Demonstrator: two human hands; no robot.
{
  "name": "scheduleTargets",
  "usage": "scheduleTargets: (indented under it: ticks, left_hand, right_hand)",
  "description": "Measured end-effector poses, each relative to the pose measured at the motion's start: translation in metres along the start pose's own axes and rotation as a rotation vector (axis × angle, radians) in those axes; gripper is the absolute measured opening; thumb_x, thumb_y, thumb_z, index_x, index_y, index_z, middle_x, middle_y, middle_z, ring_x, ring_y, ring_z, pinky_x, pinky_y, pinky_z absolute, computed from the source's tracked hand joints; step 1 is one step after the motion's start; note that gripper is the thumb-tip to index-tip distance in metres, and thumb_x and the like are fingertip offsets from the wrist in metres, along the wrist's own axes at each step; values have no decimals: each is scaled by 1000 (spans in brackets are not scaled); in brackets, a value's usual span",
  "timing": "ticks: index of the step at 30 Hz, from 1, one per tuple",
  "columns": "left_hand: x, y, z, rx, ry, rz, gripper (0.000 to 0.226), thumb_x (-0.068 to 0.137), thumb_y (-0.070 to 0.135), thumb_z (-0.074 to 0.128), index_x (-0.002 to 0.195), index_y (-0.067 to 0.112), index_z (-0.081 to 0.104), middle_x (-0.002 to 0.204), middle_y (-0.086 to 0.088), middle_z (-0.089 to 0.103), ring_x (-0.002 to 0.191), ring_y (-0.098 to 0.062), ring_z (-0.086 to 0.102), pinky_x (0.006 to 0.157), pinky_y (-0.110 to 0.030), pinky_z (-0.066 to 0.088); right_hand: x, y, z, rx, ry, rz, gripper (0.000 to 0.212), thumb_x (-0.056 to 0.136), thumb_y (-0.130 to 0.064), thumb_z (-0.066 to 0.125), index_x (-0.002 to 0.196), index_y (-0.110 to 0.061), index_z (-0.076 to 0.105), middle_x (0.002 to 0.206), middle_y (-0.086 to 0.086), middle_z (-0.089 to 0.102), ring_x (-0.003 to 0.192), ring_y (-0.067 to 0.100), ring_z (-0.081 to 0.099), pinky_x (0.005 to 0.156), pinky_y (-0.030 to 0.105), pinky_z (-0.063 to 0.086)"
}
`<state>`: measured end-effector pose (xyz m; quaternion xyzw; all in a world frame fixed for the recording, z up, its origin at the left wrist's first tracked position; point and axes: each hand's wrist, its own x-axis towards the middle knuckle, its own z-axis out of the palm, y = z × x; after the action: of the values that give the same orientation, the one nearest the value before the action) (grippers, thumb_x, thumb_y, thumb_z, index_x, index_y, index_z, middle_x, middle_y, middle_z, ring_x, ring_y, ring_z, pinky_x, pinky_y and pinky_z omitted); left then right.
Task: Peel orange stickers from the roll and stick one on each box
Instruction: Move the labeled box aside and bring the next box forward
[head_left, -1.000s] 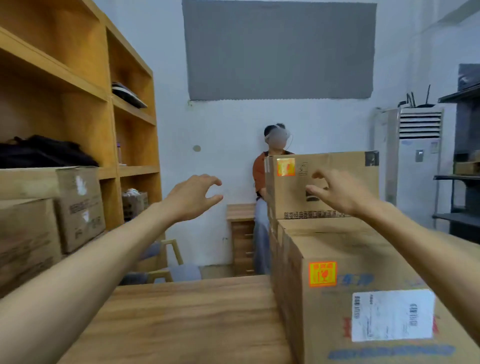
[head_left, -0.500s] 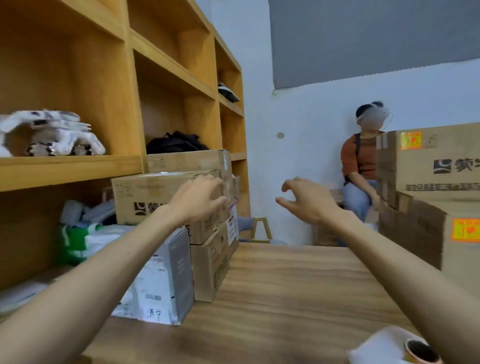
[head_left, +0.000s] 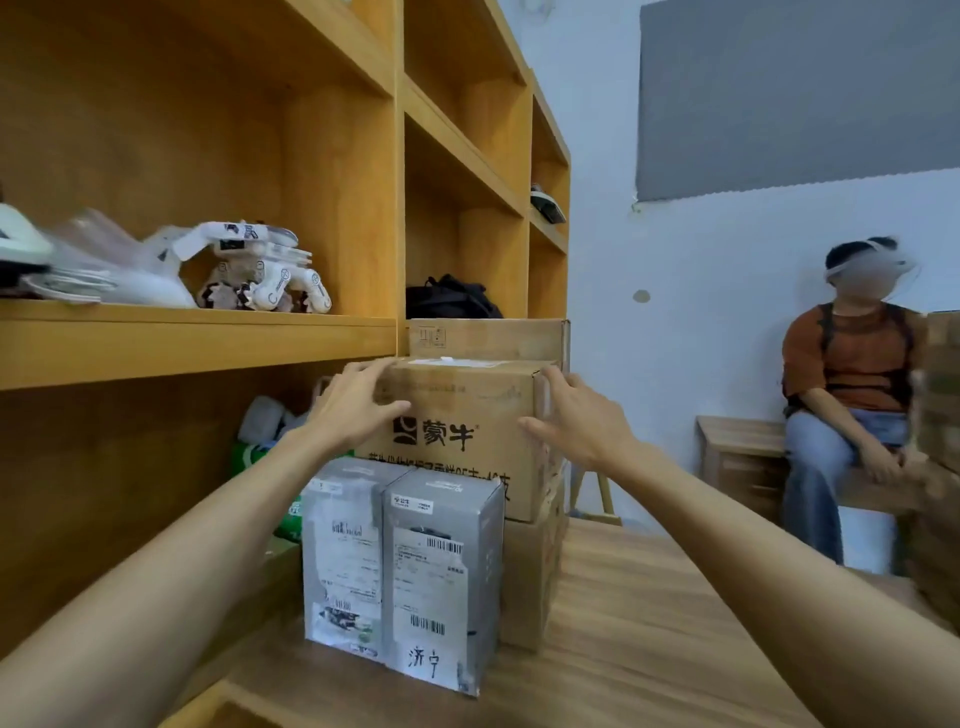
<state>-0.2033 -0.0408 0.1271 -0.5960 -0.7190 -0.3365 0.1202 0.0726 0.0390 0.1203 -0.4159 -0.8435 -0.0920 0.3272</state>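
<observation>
Cardboard box (head_left: 483, 400) with a dark printed logo sits at the far left of the worktop (head_left: 623, 649), on top of a lower carton (head_left: 530, 571) and just in front of a third carton (head_left: 488, 338) pushed against the shelf unit (head_left: 208, 343). Both hands are on it. The left hand (head_left: 358, 405) lies on its upper left corner with the fingers spread and nearly straight, pressing rather than clasping. The right hand (head_left: 576, 415) grips its right vertical edge — the fingers wrap round onto the side face and the thumb rests on the front.

Nearer, two grey parcels stand upright side by side on the worktop, touching each other: the left parcel (head_left: 343, 551) and the right parcel (head_left: 441, 571), both covered in shipping labels. They hide the lower part of the stack.

On the shelf to the left stands a white toy robot (head_left: 260, 270) beside crumpled plastic bags (head_left: 119, 265); a black bag (head_left: 452, 299) lies in the next compartment to the right. At the far right a seated person (head_left: 852, 389) in an orange top sits on a wooden bench (head_left: 737, 457) against the wall — more cartons (head_left: 940, 467), blurred, fill the right edge.
</observation>
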Motion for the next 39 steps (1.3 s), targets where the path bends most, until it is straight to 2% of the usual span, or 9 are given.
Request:
scheduleTargets:
  ticks: [5, 8, 14, 18, 23, 28, 34, 37, 39]
  left_hand:
    - [32, -37, 12, -190, -68, -98, 104, 85, 47, 77, 160, 39, 5, 160, -15, 36, 147, -39, 32, 116, -57, 30]
    - [50, -46, 24, -314, -109, -95, 111, 84, 37, 81, 160, 38, 0, 163, -13, 31, 142, -40, 40, 112, -52, 37]
    - [60, -52, 36, -391, -78, -42, 89, 83, 26, 82, 155, 27, 31, 151, -7, 48, 140, -28, 41, 114, -55, 37]
    - [58, -29, 27, -421, 4, 23, 78, 81, 29, 83, 146, 30, 41, 141, 0, 54, 130, -20, 46, 111, -54, 41]
    - [59, 30, 20, -435, 85, 181, 72, 83, 28, 82, 143, 30, 42, 132, 6, 56, 121, -15, 49, 105, -43, 45]
    - [41, 91, 27, -424, 139, 279, 71, 84, 35, 80, 143, 31, 40, 134, 2, 56, 121, -16, 48, 102, -45, 45]
    - [-8, 171, 65, -480, 113, 365, 67, 85, 38, 78, 141, 31, 42, 125, -1, 59, 118, -18, 50, 99, -43, 45]
    - [-34, 196, 93, -496, 60, 331, 71, 85, 38, 77, 145, 34, 40, 121, -2, 57, 114, -19, 48, 96, -40, 41]
    - [-49, 202, 116, -539, 11, 300, 72, 86, 36, 76, 147, 36, 39, 126, -5, 58, 117, -21, 51, 99, -45, 45]
  right_hand:
    - [31, -3, 24, 49, 3, 74, 92, 84, -63, 62, 153, -27, 13, 146, 14, 43, 120, 31, 55, 93, 47, 51]
    - [44, 1, 43, 62, 15, 82, 95, 82, -64, 62, 154, -29, 9, 142, 11, 49, 121, 30, 54, 94, 47, 51]
    - [45, 9, 54, 166, 133, 48, 68, 82, -51, 70, 134, -23, 36, 123, 8, 61, 105, 27, 60, 83, 41, 53]
    - [35, 19, 31, 217, 211, 56, 54, 83, -42, 73, 122, -20, 43, 117, 4, 61, 95, 18, 55, 74, 30, 43]
    - [11, 48, -21, 221, 310, 80, 58, 83, -43, 71, 128, -25, 39, 121, 5, 61, 102, 20, 60, 84, 37, 53]
    - [-37, 90, -85, 229, 290, 94, 65, 78, -46, 76, 129, -24, 42, 117, 1, 63, 104, 21, 61, 89, 47, 53]
    - [-117, 148, -137, 206, 245, 194, 68, 78, -37, 82, 132, -21, 42, 114, 0, 61, 104, 20, 61, 86, 35, 53]
    - [-157, 173, -135, 243, 226, 260, 68, 77, -34, 83, 132, -24, 43, 112, -4, 61, 102, 15, 60, 76, 20, 52]
    - [-178, 188, -126, 262, 218, 279, 70, 76, -35, 84, 132, -27, 43, 115, -3, 59, 105, 16, 59, 81, 28, 55]
